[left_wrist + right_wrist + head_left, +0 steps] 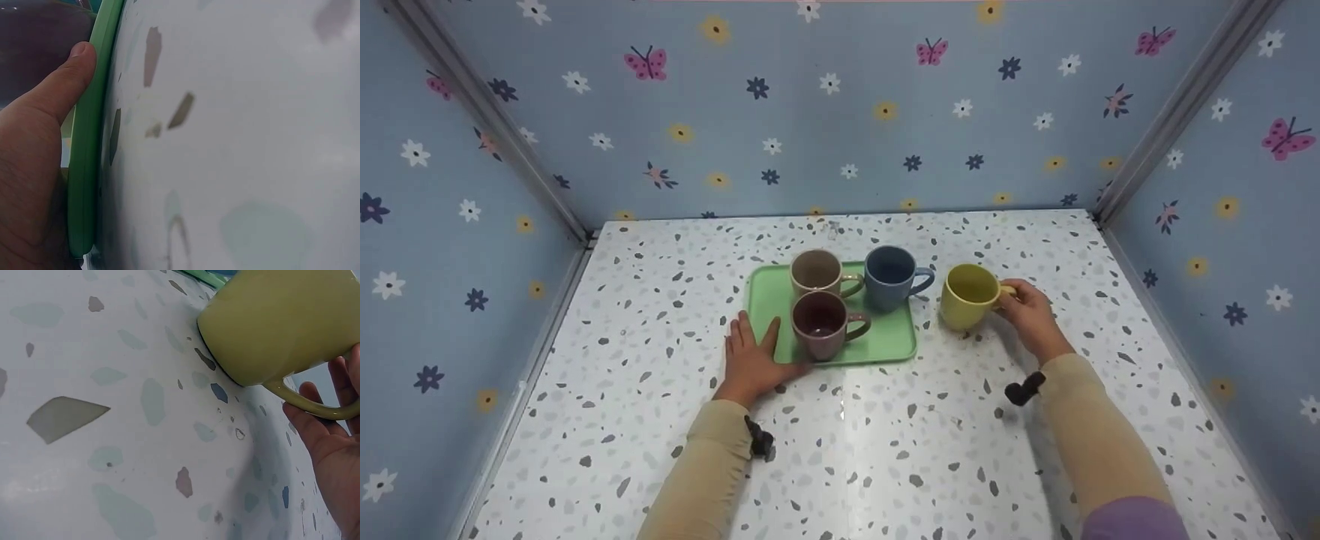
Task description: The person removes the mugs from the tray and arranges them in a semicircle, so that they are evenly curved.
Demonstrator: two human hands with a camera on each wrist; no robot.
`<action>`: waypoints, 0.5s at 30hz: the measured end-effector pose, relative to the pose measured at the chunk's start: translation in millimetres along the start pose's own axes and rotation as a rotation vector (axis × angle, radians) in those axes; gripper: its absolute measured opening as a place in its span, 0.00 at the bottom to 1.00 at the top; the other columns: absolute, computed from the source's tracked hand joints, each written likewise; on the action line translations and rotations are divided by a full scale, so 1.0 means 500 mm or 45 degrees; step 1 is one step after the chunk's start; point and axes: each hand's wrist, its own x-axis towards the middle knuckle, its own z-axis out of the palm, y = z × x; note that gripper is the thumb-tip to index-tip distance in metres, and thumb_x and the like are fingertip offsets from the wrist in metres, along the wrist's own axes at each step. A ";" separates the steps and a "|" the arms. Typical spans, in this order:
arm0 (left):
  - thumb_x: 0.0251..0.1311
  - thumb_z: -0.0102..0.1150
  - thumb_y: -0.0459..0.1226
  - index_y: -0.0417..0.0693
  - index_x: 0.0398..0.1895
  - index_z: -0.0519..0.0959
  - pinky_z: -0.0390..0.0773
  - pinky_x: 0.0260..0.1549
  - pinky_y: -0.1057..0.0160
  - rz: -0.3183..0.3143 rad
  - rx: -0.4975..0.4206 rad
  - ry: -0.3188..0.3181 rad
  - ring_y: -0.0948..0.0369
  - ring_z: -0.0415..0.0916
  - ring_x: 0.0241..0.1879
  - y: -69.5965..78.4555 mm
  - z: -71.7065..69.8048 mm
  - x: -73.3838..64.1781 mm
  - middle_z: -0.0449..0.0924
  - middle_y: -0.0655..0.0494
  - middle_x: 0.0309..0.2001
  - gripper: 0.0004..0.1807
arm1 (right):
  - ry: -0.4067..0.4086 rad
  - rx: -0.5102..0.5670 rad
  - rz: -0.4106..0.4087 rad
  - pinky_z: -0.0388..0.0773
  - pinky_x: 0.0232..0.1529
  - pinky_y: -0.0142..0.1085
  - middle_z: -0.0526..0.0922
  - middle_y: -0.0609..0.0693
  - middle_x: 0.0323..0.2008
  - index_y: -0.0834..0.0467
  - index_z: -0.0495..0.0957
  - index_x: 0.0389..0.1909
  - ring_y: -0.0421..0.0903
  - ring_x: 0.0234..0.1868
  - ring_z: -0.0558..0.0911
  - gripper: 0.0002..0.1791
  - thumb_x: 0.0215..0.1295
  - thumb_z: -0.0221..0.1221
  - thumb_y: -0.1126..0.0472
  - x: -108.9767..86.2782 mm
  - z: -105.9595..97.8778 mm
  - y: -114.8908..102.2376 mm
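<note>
Head view: left hand (751, 367) spread at near-left corner of green tray (889, 345), beige mug (816, 271), blue mug (886, 292) and maroon mug (822, 345) on tray, right hand (1035, 321) at yellow mug (964, 309), mug right of tray, left wrist view: thumb (70, 81) against tray rim (85, 191), right wrist view: fingers (306, 427) gripping handle (306, 405)

Both arms (701, 469) in from frame bottom.
Left hand (754, 367) splayed, centre-left; right hand (1033, 319) pinching, centre-right.

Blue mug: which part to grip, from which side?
Handle, likely from the right and above. The blue mug stands upright on the green tray, its handle pointing right, while the beige mug crowds its left. The yellow mug is close on the right, so coming in from above looks safer.
</note>
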 end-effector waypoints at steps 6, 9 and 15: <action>0.45 0.63 0.74 0.52 0.81 0.53 0.32 0.74 0.36 0.023 -0.005 0.025 0.34 0.22 0.77 0.005 -0.002 -0.001 0.23 0.27 0.78 0.65 | 0.027 0.033 0.051 0.74 0.65 0.40 0.74 0.49 0.54 0.59 0.75 0.53 0.42 0.54 0.79 0.09 0.75 0.57 0.63 0.011 -0.005 -0.021; 0.44 0.62 0.75 0.52 0.81 0.52 0.32 0.74 0.36 0.022 -0.004 0.024 0.35 0.22 0.77 0.003 -0.001 0.000 0.22 0.27 0.78 0.65 | 0.027 0.038 0.071 0.71 0.68 0.43 0.74 0.50 0.54 0.58 0.74 0.52 0.43 0.55 0.78 0.09 0.75 0.57 0.64 0.009 -0.001 -0.040; 0.44 0.61 0.76 0.54 0.82 0.50 0.30 0.74 0.37 0.010 0.009 0.004 0.36 0.20 0.77 -0.003 0.003 0.001 0.20 0.28 0.78 0.66 | 0.029 0.042 0.045 0.71 0.68 0.41 0.74 0.51 0.56 0.63 0.72 0.57 0.44 0.58 0.76 0.14 0.75 0.57 0.64 0.005 0.010 -0.055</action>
